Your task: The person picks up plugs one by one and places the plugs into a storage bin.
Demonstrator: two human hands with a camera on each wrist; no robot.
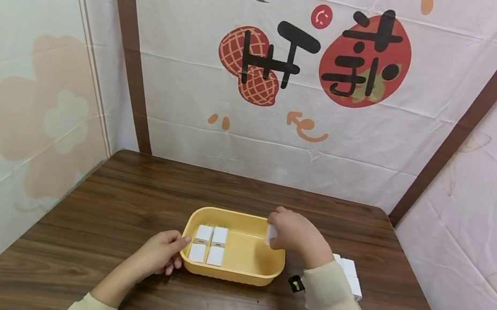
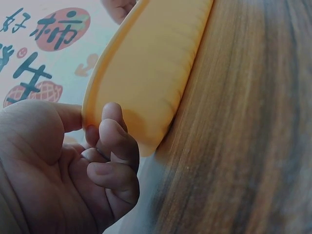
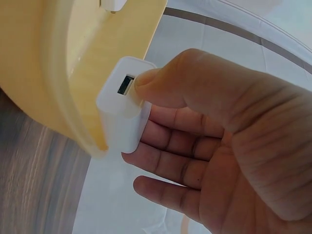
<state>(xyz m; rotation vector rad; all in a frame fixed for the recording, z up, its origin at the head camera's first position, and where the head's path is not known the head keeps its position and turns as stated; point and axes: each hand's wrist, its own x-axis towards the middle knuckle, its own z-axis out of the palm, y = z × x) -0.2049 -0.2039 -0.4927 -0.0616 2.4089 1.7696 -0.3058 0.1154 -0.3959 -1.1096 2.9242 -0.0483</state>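
A yellow plastic basket [image 1: 236, 275] stands on the table, with several white USB chargers [image 1: 215, 256] set in two rows at its left end. My left hand [image 1: 161, 252] pinches the basket's left rim, thumb on the inner side and fingers outside; the left wrist view shows this grip on the wall [image 2: 141, 73]. Over the basket's right end, my right hand [image 1: 296, 234] holds another white charger [image 3: 124, 105] between thumb and fingers. Its USB port faces the right wrist camera, and the thumb lies beside the port.
More white chargers [image 1: 351, 274] lie together on the brown wooden table [image 1: 157, 178] right of the basket, partly hidden by the right forearm. A small black tag [image 1: 296, 284] shows beside the right sleeve. Printed cloth walls [image 1: 277, 159] enclose the table's back and sides.
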